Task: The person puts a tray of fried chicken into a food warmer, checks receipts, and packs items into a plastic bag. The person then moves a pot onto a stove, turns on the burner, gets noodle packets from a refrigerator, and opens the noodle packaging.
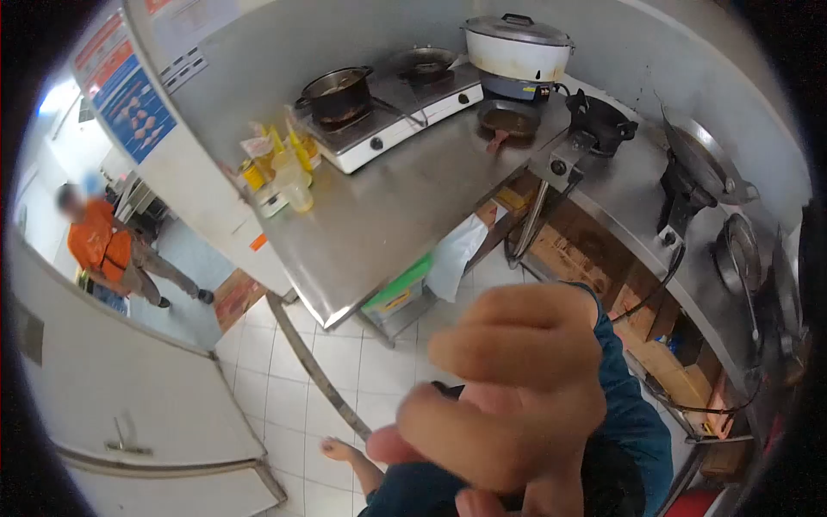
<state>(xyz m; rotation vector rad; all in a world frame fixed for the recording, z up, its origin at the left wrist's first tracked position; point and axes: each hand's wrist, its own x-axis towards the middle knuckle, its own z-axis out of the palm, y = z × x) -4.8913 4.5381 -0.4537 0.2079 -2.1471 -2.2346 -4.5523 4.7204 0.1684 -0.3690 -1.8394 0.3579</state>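
Note:
My right hand [517, 388] is large and slightly blurred, close to the camera at the lower middle. Its fingers are curled in and no object shows between them; a teal sleeve [633, 422] covers the arm behind it. Low in the view, over the white tiled floor [332, 379], is my left hand [340, 449], small, with its finger pose unclear. Neither hand visibly touches the steel counter [379, 220] beyond them.
A two-burner stove [396, 121] carries a dark pot [336, 93] and a pan [422, 63]. Behind are a rice cooker [517, 52] and yellow bottles [297, 148]. Woks [702, 159] line the right counter. A person in orange [99, 241] stands at left, beyond the doorway.

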